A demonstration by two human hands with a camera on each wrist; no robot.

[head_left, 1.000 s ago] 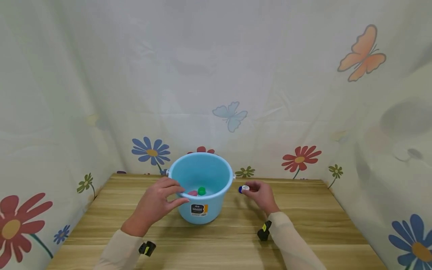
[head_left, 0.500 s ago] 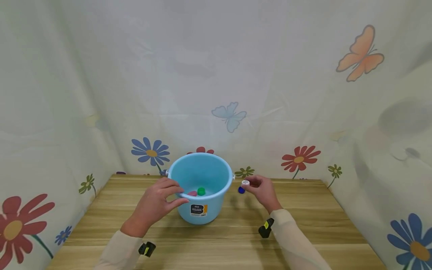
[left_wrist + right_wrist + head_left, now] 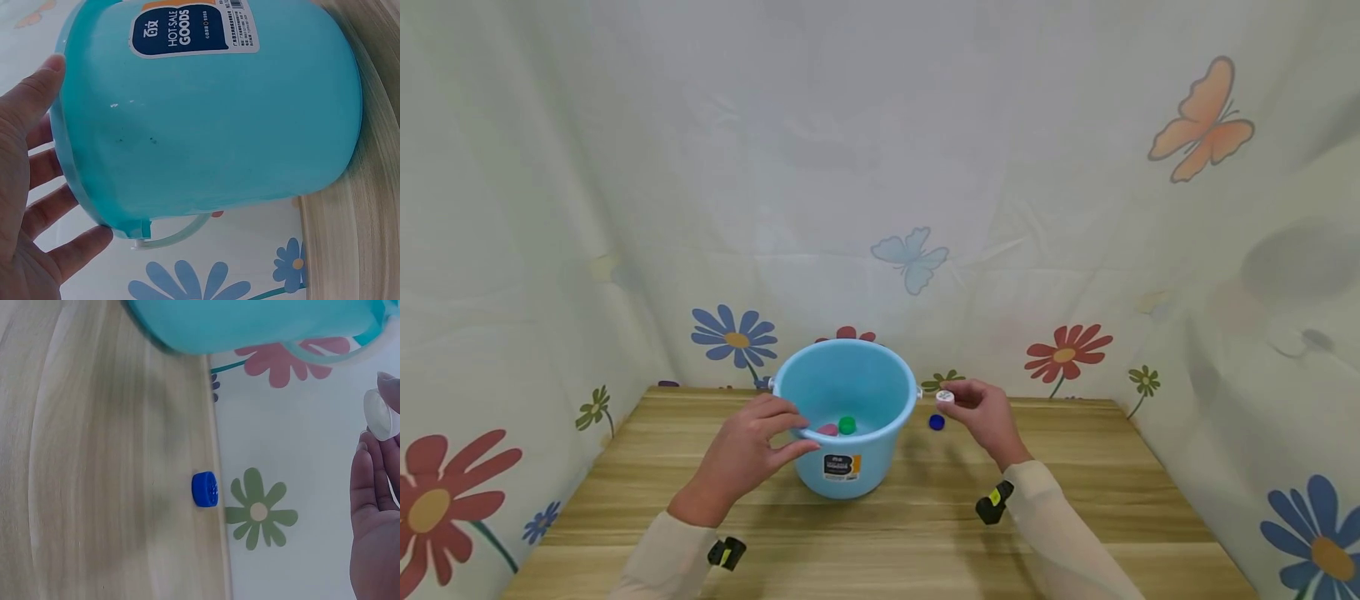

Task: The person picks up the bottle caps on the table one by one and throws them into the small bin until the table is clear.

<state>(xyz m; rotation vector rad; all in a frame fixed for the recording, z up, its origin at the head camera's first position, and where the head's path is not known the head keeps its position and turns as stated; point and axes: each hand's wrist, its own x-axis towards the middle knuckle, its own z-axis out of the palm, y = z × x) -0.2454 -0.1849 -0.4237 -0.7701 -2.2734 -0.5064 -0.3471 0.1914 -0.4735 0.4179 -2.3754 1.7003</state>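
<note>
A light blue bucket stands upright on the table, its label facing me. My left hand holds its near-left rim, thumb outside and fingers over the edge; the left wrist view shows the thumb at the rim. Inside the bucket lie a green bottle cap and a pink piece, partly hidden by the rim. Right of the bucket, my right hand pinches a white bottle cap between thumb and fingers, raised over the table. Below it, a blue bottle cap rests on the wood.
The wood-grain table ends at a back edge just behind the bucket. A pale curtain printed with flowers and butterflies surrounds it on the back and sides. The bucket's handle hangs down behind it.
My right hand has lifted the white cap upward, away from the blue cap, which stays on the table. The left hand keeps its place on the bucket rim.
</note>
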